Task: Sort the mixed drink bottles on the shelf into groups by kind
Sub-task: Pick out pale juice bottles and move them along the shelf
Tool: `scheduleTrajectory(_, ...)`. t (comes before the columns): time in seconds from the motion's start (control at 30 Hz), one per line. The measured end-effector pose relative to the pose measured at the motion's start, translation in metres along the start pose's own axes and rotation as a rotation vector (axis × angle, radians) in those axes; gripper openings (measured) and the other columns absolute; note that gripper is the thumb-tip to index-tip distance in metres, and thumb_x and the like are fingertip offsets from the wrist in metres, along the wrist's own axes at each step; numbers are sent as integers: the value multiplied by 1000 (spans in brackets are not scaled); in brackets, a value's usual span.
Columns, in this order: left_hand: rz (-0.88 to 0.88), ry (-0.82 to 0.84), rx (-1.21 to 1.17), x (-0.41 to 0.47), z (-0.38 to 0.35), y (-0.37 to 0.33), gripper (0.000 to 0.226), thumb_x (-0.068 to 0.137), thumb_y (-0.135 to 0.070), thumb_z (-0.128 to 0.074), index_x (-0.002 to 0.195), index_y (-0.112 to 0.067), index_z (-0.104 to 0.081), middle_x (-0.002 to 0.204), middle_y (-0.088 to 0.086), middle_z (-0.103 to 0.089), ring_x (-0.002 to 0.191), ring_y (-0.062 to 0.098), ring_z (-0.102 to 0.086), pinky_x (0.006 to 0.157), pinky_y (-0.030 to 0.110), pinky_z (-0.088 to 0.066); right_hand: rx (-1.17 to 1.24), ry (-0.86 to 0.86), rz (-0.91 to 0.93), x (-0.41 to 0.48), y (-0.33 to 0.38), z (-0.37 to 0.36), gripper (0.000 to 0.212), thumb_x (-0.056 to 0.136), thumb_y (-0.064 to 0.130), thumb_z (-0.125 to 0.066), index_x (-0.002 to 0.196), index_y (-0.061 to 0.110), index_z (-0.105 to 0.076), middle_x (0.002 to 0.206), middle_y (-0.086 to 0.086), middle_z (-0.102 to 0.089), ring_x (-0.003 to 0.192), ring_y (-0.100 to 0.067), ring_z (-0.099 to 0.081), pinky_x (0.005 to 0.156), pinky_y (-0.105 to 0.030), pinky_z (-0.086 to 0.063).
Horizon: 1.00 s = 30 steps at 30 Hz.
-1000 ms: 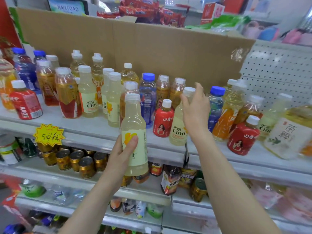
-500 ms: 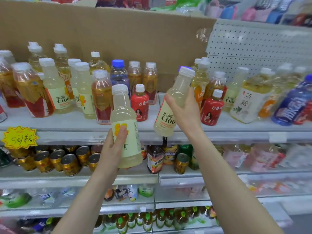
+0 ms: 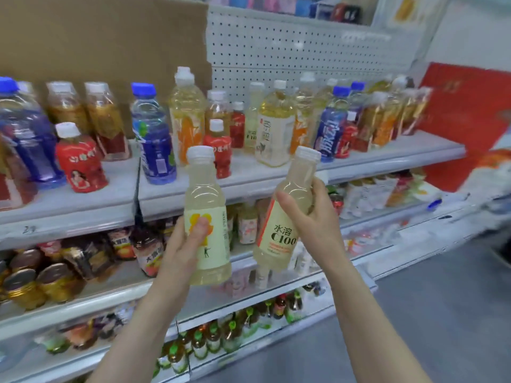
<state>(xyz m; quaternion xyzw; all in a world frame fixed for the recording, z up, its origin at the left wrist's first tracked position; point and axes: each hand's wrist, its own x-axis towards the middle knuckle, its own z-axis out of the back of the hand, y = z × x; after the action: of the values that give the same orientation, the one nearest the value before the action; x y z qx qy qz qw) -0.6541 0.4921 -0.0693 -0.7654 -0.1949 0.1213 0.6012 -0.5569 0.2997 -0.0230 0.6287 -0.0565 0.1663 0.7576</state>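
Head view: left fingers (image 3: 199, 229) grip flower-label bottle (image 3: 206, 194), right fingers (image 3: 322, 190) C100 bottle (image 3: 279, 236); shelf (image 3: 83, 211) behind crowded.

Pale-yellow bottles (image 3: 208, 217), white caps (image 3: 200, 154)

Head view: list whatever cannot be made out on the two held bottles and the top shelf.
- C100 bottle: small print under the logo too small; right hand covers its far side.
- Yellow-label bottle: left hand covers part of its orange design.
- Blue-capped bottle, left edge: cut off by the frame.
- Amber bottles, far right: blurred, labels unreadable.
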Motion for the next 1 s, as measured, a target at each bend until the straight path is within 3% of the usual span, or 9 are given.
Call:
scheduleTrajectory(0.07, -1, 20, -18, -1, -44, 12, 41, 78, -50, -61, 117, -37, -62, 114, -1, -72, 106, 21, -69, 79, 38, -56, -13, 3, 6, 5, -10, 43, 40, 88, 40, -73, 123, 31, -55, 101, 19, -69, 89, 9, -66, 73, -15, -51)
scheduleTrajectory(0.17, 5, 51, -49, -1, -117, 30, 40, 83, -53, -69, 119, -37, -61, 114, -3, -72, 105, 19, -69, 83, 39, -55, -69, 9, 17, 19, -27, 111, 38, 87, 41, -74, 121, 35, -56, 101, 23, -68, 92, 8, -65, 78, -23, -53)
scheduleTrajectory(0.27, 17, 98, -60, 2, -186, 48, 46, 78, -52, -62, 121, -35, -59, 117, -1, -71, 107, 20, -69, 89, 42, -55, -99, -27, 34, 34, -47, 173, 45, 86, 42, -76, 126, 34, -57, 104, 26, -67, 96, 9, -64, 81, -27, -54)
scheduleTrajectory(0.47, 45, 149, -61, 20, -293, 77, 44, 74, -51, -63, 115, -35, -62, 111, -6, -73, 105, 13, -68, 88, 37, -56, -97, -104, 6, 68, -85, 269, 55, 75, 56, -75, 124, 41, -57, 116, 18, -68, 107, -5, -66, 90, -42, -57)
scheduleTrajectory(0.57, 30, 196, -21, 38, -334, 85, 46, 79, -49, -66, 120, -28, -61, 106, -9, -71, 99, 6, -67, 80, 28, -54, -94, -137, -6, 89, -101, 304, 49, 81, 47, -77, 125, 40, -58, 114, 19, -69, 105, -3, -66, 87, -39, -57)
scheduleTrajectory(0.7, 9, 211, 6, 76, -379, 98, 53, 78, -50, -67, 124, -25, -61, 112, -3, -72, 102, 14, -69, 86, 37, -55, -78, -153, 5, 127, -119, 337, 41, 85, 37, -78, 122, 38, -59, 107, 21, -69, 96, 1, -68, 80, -30, -55)
scheduleTrajectory(0.83, -26, 224, -3, 119, -415, 111, 60, 68, -58, -70, 119, -28, -63, 110, -2, -74, 102, 21, -70, 86, 42, -56, -101, -166, 27, 178, -136, 362, 40, 82, 42, -79, 115, 48, -57, 106, 27, -66, 97, -5, -69, 81, -33, -56)
scheduleTrajectory(1.0, -27, 184, -36, 177, -447, 114, 54, 65, -58, -73, 115, -37, -65, 114, -2, -73, 108, 24, -69, 93, 51, -54, -86, -146, 52, 249, -147, 382, 48, 83, 38, -80, 126, 31, -59, 110, 16, -70, 97, 1, -68, 78, -26, -52)
